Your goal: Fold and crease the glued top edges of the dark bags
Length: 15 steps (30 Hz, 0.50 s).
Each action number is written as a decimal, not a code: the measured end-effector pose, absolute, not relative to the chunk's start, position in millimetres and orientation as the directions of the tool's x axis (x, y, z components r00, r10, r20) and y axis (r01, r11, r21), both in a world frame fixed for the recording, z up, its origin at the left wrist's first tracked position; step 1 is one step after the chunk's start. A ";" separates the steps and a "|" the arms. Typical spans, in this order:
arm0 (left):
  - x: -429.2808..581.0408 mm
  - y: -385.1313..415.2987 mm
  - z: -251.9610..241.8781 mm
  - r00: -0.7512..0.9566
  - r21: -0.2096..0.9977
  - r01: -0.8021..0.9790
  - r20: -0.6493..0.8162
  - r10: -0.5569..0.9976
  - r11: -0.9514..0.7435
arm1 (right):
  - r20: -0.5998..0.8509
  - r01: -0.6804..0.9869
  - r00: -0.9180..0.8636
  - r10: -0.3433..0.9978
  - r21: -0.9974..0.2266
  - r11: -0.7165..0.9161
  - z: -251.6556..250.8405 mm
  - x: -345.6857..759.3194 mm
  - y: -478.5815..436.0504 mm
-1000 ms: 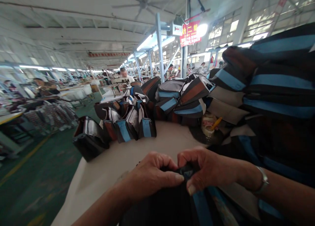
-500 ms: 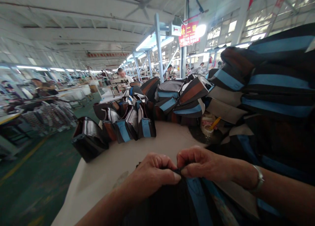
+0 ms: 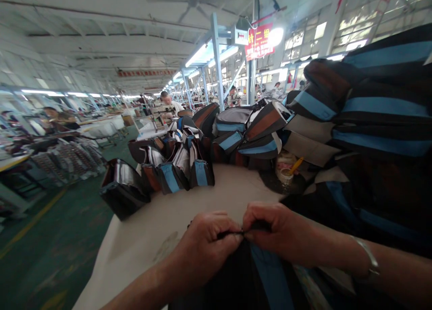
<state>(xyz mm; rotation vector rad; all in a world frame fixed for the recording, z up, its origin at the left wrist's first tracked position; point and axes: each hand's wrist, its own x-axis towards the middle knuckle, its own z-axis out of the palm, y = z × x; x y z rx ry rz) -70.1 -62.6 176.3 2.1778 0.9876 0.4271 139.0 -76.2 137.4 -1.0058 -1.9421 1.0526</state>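
A black fabric bag piece with a blue stripe point(image 3: 266, 274) lies at the near edge of the beige table point(image 3: 202, 197), right under me. My left hand point(image 3: 205, 247) is closed and pinches its top edge from the left. My right hand point(image 3: 276, 231) is closed too and pinches the same edge from the right, thumbs nearly touching. A silver bracelet point(image 3: 371, 260) sits on my right wrist.
A tall heap of black, blue and brown bags point(image 3: 381, 116) rises on the right. More finished bags point(image 3: 175, 166) stand in a row across the table's far side. A cup with a yellow tool point(image 3: 286, 170) sits behind them. Other people work at distant tables.
Both hands have shifted slightly along the bag's top edge, and the fabric between the thumbs is pulled flatter. The blue stripe now shows more plainly below the right hand.
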 end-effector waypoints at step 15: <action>-74.8 -59.6 176.4 0.710 0.810 0.535 -0.278 0.647 -0.239 | 0.514 0.247 -0.650 0.560 -0.554 0.795 134.4 162.0 -93.5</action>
